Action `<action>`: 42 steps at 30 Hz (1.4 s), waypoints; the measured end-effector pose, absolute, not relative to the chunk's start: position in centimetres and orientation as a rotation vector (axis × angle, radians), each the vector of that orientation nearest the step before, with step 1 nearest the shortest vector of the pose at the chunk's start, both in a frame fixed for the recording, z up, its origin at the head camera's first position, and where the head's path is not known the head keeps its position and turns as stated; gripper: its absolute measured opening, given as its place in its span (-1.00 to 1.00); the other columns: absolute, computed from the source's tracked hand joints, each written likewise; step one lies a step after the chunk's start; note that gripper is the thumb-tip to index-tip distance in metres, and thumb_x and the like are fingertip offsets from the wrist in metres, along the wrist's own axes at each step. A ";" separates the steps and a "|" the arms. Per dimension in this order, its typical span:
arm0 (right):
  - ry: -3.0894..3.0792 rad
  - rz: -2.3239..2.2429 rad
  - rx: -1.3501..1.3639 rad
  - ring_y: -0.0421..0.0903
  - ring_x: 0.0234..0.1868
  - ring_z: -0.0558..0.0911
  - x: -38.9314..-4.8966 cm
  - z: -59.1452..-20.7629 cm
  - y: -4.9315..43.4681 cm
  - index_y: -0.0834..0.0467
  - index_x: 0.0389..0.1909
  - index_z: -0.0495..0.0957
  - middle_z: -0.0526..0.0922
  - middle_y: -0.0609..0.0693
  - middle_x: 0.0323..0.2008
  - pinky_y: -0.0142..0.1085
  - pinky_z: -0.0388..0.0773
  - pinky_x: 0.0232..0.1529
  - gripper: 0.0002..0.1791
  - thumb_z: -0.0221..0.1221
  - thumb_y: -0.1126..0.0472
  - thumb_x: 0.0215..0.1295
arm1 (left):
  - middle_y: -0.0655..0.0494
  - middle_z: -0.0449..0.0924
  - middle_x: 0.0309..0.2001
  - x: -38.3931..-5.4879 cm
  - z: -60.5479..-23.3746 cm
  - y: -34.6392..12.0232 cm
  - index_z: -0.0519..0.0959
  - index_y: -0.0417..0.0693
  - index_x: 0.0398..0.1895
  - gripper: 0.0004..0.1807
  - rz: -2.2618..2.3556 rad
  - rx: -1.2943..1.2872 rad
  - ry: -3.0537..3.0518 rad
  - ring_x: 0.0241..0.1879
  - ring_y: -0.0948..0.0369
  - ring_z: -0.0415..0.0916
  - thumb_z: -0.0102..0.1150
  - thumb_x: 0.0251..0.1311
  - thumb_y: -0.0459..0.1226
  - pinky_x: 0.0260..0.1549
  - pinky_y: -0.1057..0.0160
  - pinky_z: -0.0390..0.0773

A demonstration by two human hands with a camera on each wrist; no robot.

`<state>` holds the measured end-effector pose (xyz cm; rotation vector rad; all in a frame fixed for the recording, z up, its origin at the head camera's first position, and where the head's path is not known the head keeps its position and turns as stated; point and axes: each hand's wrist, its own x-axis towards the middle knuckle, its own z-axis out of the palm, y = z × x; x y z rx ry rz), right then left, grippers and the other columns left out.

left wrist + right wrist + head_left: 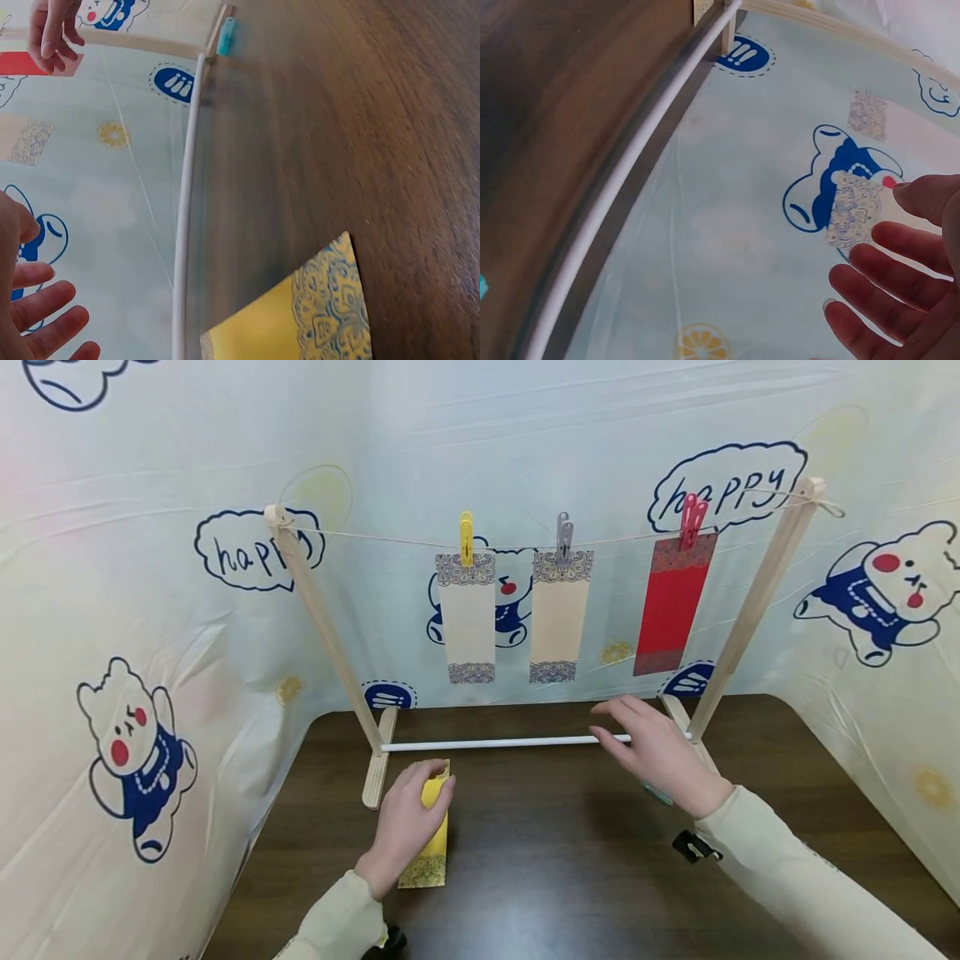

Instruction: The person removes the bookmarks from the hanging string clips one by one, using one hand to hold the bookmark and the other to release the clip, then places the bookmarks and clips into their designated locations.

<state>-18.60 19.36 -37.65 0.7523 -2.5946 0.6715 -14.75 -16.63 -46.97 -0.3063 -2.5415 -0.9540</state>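
My left hand (pixel 411 818) hovers over a yellow paper strip (pixel 423 870) with patterned ends that lies on the table; the hand hides part of it. In the left wrist view the fingers (pixel 49 304) are apart from the strip and hold nothing. My right hand (pixel 663 752) is in the air near the rack's right side, fingers loosely bent and empty. Below it a teal clothespin (pixel 657 793) lies on the table, partly hidden. On the string hang a white strip (pixel 469 618), a cream strip (pixel 558 618) and a red strip (pixel 673 606).
Yellow (pixel 467 539), grey (pixel 564 539) and red clothespins (pixel 692 522) clip the hanging strips. The wooden rack has a left post (pixel 326 631), a right post (pixel 753 610) and a low white rod (pixel 495 743). Behind it hangs a printed cloth (pixel 397 435).
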 end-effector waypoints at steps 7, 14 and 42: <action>-2.582 0.637 0.797 0.05 0.00 0.71 -18.9 -36.4 18.6 0.18 0.11 0.63 0.71 0.12 0.01 -0.02 0.72 0.00 -0.63 0.41 0.18 0.33 | 0.08 0.70 0.01 -15.2 -46.3 -15.9 0.67 0.01 0.09 -0.73 -1.018 -0.270 -2.534 0.03 0.07 0.65 0.32 0.40 -0.15 0.00 -0.05 0.67; -2.520 0.637 0.834 0.03 -0.03 0.74 -19.1 -35.1 17.7 0.18 0.11 0.64 0.72 0.11 0.00 -0.05 0.74 -0.04 -0.62 0.42 0.17 0.33 | 0.05 0.70 0.01 -16.1 -45.5 -15.1 0.66 -0.04 0.10 -0.73 -1.095 -0.291 -2.486 0.03 0.06 0.65 0.28 0.43 -0.18 0.02 -0.02 0.66; -2.391 0.796 0.936 0.03 0.02 0.71 -20.6 -30.4 13.4 0.17 0.16 0.65 0.70 0.13 0.04 -0.04 0.73 0.02 -0.62 0.39 0.20 0.36 | 0.05 0.69 -0.04 -18.7 -43.2 -14.7 0.63 -0.08 0.13 -0.75 -1.419 -0.322 -2.297 -0.07 0.16 0.63 0.22 0.48 -0.23 -0.06 -0.07 0.70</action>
